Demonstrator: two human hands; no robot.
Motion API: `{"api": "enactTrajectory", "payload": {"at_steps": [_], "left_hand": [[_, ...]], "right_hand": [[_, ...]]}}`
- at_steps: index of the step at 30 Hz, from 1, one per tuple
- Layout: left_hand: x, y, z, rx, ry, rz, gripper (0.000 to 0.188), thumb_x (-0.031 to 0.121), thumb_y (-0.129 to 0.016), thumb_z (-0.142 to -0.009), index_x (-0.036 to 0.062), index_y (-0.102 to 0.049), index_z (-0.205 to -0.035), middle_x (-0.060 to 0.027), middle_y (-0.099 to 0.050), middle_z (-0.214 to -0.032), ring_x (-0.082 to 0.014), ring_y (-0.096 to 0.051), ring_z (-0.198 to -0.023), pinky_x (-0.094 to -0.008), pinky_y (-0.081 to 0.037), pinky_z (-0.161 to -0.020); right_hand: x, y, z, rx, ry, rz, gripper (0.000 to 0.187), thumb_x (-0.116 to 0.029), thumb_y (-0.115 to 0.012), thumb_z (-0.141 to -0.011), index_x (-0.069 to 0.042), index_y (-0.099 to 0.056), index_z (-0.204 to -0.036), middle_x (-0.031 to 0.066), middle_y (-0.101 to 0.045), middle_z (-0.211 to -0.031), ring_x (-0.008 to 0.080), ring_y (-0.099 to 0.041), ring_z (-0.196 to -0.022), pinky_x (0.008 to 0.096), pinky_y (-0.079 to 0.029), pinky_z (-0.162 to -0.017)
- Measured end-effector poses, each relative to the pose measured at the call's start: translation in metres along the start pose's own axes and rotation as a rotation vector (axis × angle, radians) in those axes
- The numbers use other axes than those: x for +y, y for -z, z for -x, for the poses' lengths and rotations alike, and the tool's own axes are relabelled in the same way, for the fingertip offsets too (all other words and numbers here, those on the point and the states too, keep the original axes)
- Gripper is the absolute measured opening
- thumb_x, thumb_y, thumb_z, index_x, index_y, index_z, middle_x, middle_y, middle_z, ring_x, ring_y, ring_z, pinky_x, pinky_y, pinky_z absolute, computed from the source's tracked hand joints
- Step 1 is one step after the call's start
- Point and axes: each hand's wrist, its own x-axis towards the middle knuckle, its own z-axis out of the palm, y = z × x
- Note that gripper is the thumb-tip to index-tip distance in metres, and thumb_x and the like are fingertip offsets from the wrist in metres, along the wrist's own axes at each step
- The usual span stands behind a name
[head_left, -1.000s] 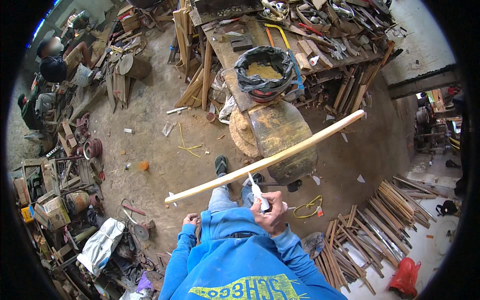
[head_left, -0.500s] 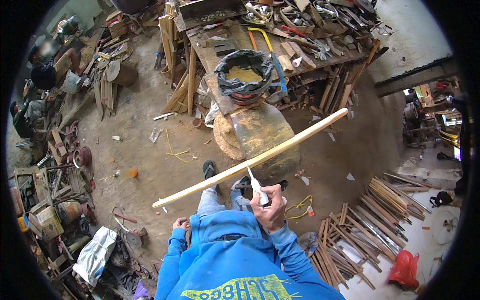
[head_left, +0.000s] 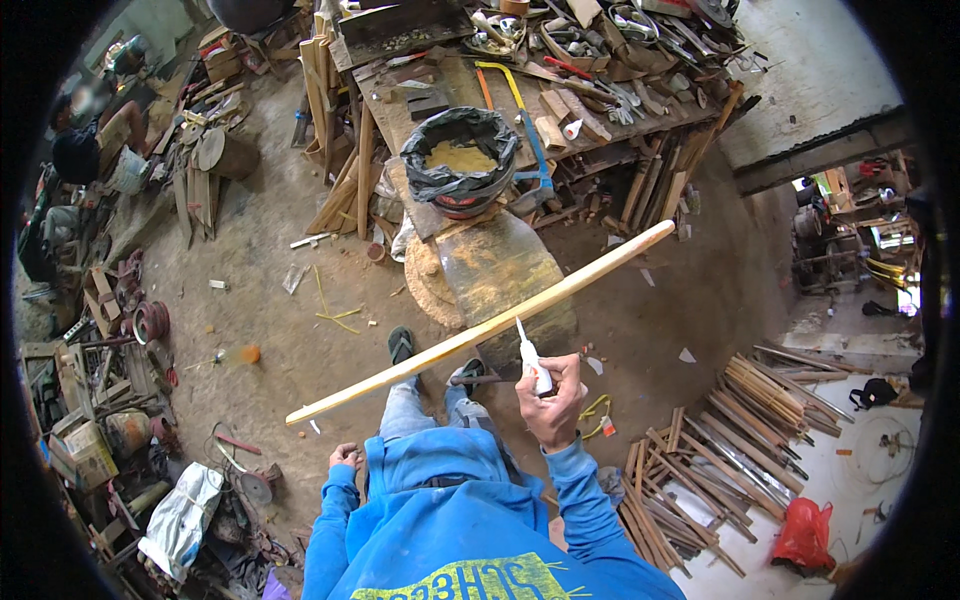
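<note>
My right hand (head_left: 555, 405) grips a small white squeeze bottle (head_left: 535, 368) with a long pointed nozzle. The nozzle tip is at the near edge of a long, pale wooden strip (head_left: 480, 330), though I cannot tell whether it touches. This strip runs slantwise in front of me, from low on the left to higher on the right; what holds it up does not show. Down by my left hip, away from the strip, hangs my left hand (head_left: 346, 456) with its fingers curled. Its palm side is hidden, so anything inside cannot be made out.
Beyond the strip, a bucket lined with a black bag (head_left: 460, 165) holds yellowish dust. A cluttered wooden bench (head_left: 390, 100) with a hacksaw (head_left: 525, 110) stands behind. Stacked wooden strips (head_left: 690, 480) and a red bag (head_left: 803, 535) lie at right. Scrap and a white sack (head_left: 185, 520) fill the left, where people sit farther back.
My right hand has moved the bottle rightward along the strip's near edge. The whole view has shifted slightly, and my left hand stays low and curled by my hip.
</note>
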Motion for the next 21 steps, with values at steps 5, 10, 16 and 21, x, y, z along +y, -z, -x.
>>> {"api": "enactTrajectory", "payload": {"at_steps": [5,10,16,21], "left_hand": [[-0.001,-0.001,-0.003,0.016,0.038,-0.013,0.022,0.002,-0.055,-0.089,0.0035,-0.061,-0.110,-0.0109,-0.071,-0.099,-0.0147,-0.069,-0.072,-0.0256,-0.052,-0.055],[0.000,-0.005,-0.002,0.001,0.017,-0.012,0.023,0.002,-0.055,-0.089,0.0038,-0.061,-0.111,-0.0092,-0.071,-0.098,-0.0141,-0.068,-0.073,-0.0263,-0.051,-0.056],[0.008,-0.013,0.005,-0.015,0.008,-0.057,0.025,0.000,-0.053,-0.089,0.0038,-0.060,-0.112,-0.0096,-0.070,-0.100,-0.0144,-0.069,-0.075,-0.0264,-0.052,-0.057],[0.011,-0.015,0.008,-0.005,0.018,-0.035,0.026,0.000,-0.052,-0.089,0.0040,-0.060,-0.114,-0.0094,-0.070,-0.102,-0.0147,-0.069,-0.076,-0.0267,-0.053,-0.060]], "right_hand": [[0.007,0.011,-0.012,0.045,0.009,0.007,0.023,-0.009,-0.067,-0.082,-0.001,-0.050,-0.096,0.0122,-0.061,-0.064,0.0177,-0.064,-0.056,0.0300,-0.048,-0.050],[0.015,0.017,-0.022,0.114,-0.002,0.034,0.022,-0.009,-0.067,-0.082,-0.001,-0.050,-0.095,0.0106,-0.059,-0.061,0.0145,-0.062,-0.053,0.0286,-0.047,-0.049],[0.013,0.017,-0.013,0.017,0.014,0.017,0.023,-0.010,-0.067,-0.081,-0.004,-0.050,-0.094,0.0143,-0.061,-0.065,0.0269,-0.066,-0.057,0.0352,-0.050,-0.050],[0.003,0.007,0.003,-0.106,0.032,0.038,0.024,-0.008,-0.066,-0.080,0.000,-0.049,-0.095,0.0139,-0.062,-0.071,0.0218,-0.068,-0.062,0.0311,-0.053,-0.056]]}}
